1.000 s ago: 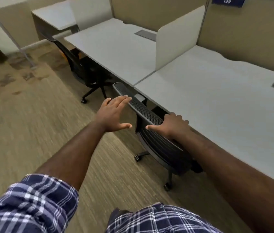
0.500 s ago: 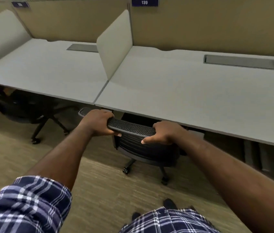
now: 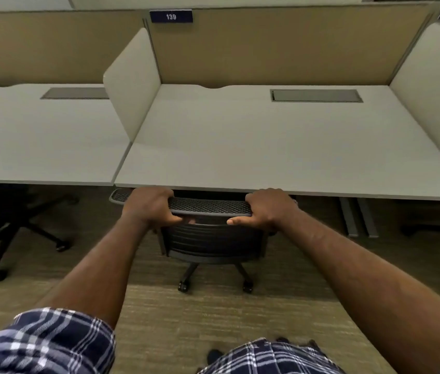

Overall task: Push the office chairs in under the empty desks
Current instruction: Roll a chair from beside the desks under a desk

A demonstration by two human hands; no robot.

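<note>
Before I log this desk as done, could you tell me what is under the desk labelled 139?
Under the desk sits a black office chair, its seat hidden by the desktop. Its mesh backrest top, held by the left hand and right hand, its wheels and grey desk legs show.

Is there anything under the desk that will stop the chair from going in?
Nothing visible does. Both hands, left hand and right hand, grip the chair top, already at the desk edge. The space underneath is dark, so I cannot see everything.
</note>
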